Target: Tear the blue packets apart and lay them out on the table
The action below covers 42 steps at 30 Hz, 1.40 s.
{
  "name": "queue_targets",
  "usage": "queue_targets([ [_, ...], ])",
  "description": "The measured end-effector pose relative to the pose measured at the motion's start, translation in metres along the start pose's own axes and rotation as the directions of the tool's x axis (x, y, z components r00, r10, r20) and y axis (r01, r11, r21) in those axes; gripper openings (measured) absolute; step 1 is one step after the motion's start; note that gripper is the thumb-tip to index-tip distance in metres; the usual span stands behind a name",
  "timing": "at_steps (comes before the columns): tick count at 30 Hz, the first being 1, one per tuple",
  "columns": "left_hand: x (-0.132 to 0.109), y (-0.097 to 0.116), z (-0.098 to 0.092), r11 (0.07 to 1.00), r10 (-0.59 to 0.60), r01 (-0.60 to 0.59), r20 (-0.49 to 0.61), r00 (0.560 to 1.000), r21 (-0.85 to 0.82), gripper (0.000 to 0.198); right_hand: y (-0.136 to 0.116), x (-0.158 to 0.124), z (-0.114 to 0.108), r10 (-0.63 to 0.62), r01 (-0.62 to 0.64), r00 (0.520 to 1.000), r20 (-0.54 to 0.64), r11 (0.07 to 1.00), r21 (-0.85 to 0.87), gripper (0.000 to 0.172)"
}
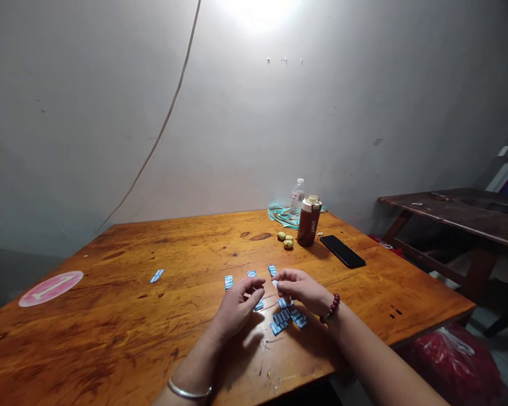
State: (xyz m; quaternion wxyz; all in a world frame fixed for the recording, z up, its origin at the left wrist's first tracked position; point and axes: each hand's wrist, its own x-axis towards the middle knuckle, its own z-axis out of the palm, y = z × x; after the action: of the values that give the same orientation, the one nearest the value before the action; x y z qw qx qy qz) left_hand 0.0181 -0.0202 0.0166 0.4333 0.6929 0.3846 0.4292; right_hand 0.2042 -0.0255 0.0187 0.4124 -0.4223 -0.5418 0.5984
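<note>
- The left forearm (201,352) is bare, and near the wrist it wears one bangle (189,395) of silver colour, which is narrow, smooth, rounded and rather shiny.
- The right wrist (327,309) wears one bracelet (334,304) of small round beads, dark red in colour, which are set closely in a single row.
- The right forearm (381,349) is also bare, as far as it is visible.

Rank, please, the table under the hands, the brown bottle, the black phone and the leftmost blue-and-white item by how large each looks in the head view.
1. Table
2. Brown bottle
3. Black phone
4. Leftmost blue-and-white item
</note>
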Motion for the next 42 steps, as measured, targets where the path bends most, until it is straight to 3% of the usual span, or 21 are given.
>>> queue_targets([
  [3, -0.001, 0.005, 0.003, 0.969, -0.052, 0.074, 0.102, 0.993, -0.234, 0.028, -0.002, 0.001, 0.013, 0.019, -0.033, 0.993, 0.114, 0.991, 0.126, 0.026],
  [8, -0.004, 0.009, 0.011, 0.882, -0.037, 0.163, 0.282, 0.959, -0.441, 0.026, 0.009, 0.004, 0.022, -0.006, -0.022, 0.989, 0.149, 0.982, 0.189, 0.032],
  [10, -0.003, 0.005, 0.011, 0.879, -0.072, 0.192, 0.277, 0.958, -0.437, 0.024, 0.011, 0.004, 0.021, -0.011, -0.023, 0.984, 0.177, 0.981, 0.191, 0.034],
  [14, 0.001, -0.004, 0.006, 0.882, -0.183, 0.232, 0.155, 0.971, -0.41, 0.025, 0.011, 0.001, 0.019, -0.031, -0.003, 0.984, 0.176, 0.982, 0.19, 0.042],
  [17, 0.003, -0.008, 0.003, 0.851, -0.221, 0.264, 0.146, 0.964, -0.454, 0.023, 0.012, 0.0, 0.02, -0.063, 0.039, 0.985, 0.163, 0.988, 0.147, 0.043],
  [20, 0.003, -0.008, 0.002, 0.845, -0.223, 0.263, 0.139, 0.965, -0.466, 0.02, 0.012, 0.0, 0.017, -0.1, 0.095, 0.989, 0.113, 0.994, 0.055, 0.038],
  [23, 0.004, -0.007, -0.002, 0.864, -0.242, 0.225, 0.021, 0.97, -0.45, 0.018, 0.011, -0.001, 0.003, -0.17, 0.154, 0.984, -0.059, 0.967, -0.205, 0.028],
  [25, 0.005, -0.006, -0.006, 0.867, -0.268, 0.215, -0.058, 0.962, -0.449, 0.021, 0.012, -0.003, -0.01, -0.188, 0.111, 0.976, -0.108, 0.863, -0.493, 0.02],
  [28, 0.008, -0.006, -0.009, 0.856, -0.308, 0.236, -0.087, 0.947, -0.459, 0.024, 0.017, -0.005, -0.022, -0.094, -0.003, 0.993, -0.075, 0.61, -0.793, 0.021],
  [30, 0.009, -0.008, -0.007, 0.853, -0.31, 0.248, -0.062, 0.949, -0.459, 0.022, 0.021, -0.004, -0.024, 0.003, -0.074, 0.996, -0.084, 0.524, -0.849, 0.022],
  [34, 0.009, -0.012, -0.004, 0.858, -0.306, 0.248, -0.059, 0.95, -0.451, 0.022, 0.022, 0.002, -0.02, 0.122, -0.146, 0.988, -0.097, 0.502, -0.852, 0.014],
  [42, 0.008, -0.016, -0.005, 0.87, -0.317, 0.255, -0.084, 0.945, -0.422, 0.021, 0.019, 0.002, -0.019, 0.039, -0.094, 0.996, -0.086, 0.485, -0.87, 0.005],
])
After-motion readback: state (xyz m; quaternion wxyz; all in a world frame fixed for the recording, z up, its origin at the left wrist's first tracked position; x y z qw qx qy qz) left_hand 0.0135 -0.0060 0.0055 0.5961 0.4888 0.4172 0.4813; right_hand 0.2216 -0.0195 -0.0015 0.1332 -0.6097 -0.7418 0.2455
